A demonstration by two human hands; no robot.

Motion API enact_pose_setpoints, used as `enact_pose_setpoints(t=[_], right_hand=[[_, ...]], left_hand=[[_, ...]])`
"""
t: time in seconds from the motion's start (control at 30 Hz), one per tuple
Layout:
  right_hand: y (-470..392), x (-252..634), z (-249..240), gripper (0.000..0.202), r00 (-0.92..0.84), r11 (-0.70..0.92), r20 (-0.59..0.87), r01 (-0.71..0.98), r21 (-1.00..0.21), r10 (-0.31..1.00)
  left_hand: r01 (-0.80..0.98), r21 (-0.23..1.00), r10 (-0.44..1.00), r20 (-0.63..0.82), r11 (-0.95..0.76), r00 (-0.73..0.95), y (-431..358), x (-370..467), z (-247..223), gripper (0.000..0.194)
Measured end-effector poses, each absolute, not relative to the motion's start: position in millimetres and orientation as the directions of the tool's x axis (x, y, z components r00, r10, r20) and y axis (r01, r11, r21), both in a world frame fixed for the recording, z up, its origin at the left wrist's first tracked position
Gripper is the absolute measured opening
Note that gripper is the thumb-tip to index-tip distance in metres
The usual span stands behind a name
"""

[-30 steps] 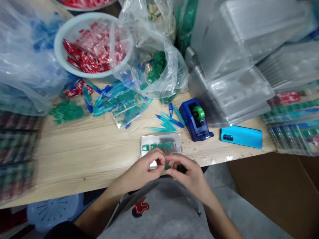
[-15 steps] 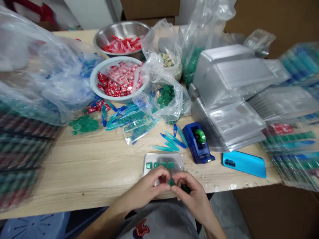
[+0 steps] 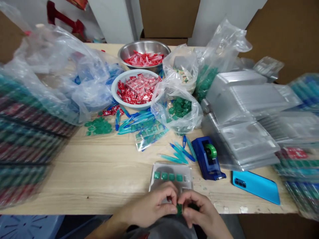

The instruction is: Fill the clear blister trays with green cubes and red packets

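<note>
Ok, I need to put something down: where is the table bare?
The widest bare patch of table lies between the stacked packs at left, the green pile behind and the tray at right. A smaller one, littered with clear scraps, sits between tray and phone, before the tape dispenser. Behind, bowls and bags crowd up to the clear plastic stack.

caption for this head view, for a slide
Both hands pinch a small green piece over a clear tray holding four green squares, left of a blue tape dispenser.
</note>
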State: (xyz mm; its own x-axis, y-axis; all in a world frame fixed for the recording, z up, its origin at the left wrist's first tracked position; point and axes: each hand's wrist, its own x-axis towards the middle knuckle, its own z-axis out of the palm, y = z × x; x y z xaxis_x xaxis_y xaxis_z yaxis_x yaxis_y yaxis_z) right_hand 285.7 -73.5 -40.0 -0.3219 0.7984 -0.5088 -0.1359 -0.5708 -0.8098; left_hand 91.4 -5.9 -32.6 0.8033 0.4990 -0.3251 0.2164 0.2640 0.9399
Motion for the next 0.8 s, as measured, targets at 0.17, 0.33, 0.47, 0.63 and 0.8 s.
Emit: enact_pose_setpoints(t=[0.17,0.33,0.47,0.63,0.8], right_hand=[[-64.2,283.9,-32.0,0.041,-0.325,-0.541,-0.491,-0.083,-0.837,0.808],[-65.7,278.7,-22.8,0.038,-0.315,-0.470,-0.456,0.033,-0.882,0.832],[-70.3,278.7,-17.1,0.028,-0.290,-0.360,-0.403,0.191,-0.913,0.868],[-71.1,275.9,-16.4,0.011,-0.143,-0.100,-0.152,0.315,-0.944,0.978],[-75.6,268.0,-17.5,0.018,0.053,0.128,0.154,0.327,-0.936,0.987]], left_hand=[[0.165,0.959,0.544,-0.267,0.229,0.795,-8.1,87.2,-30.3,0.019],[0.112,0.947,0.559,-0.270,0.301,0.784,-8.9,85.2,-27.9,0.025],[0.025,0.941,0.552,-0.219,0.337,0.804,-10.9,82.2,-28.5,0.029],[0.126,0.967,0.599,-0.238,0.223,0.765,-12.9,81.2,-27.5,0.015],[0.124,0.988,0.702,-0.153,0.093,0.695,-15.0,90.2,-26.2,0.008]])
